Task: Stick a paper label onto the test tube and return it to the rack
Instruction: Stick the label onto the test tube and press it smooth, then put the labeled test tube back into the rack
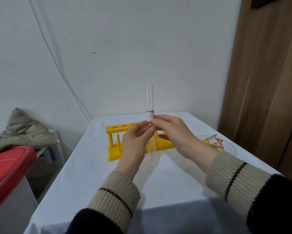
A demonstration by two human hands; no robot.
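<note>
Test tube (149, 98) held upright above yellow rack (115, 129) | left hand (136, 142) and right hand (173, 132) pinched on it at paper label (149, 116) | label edges should be pressed flat, wrinkle-free, before racking.

Plain white wall (108, 39), scuffed with a few dark marks; a thin pale cable (45, 43) runs down it diagonally. Brown wood-grain door panel (263, 73) at right. Table under a white cloth (94, 166) stands against the wall. At left, a red plastic lid (8, 168), crumpled beige fabric (21, 132) behind it.
</note>
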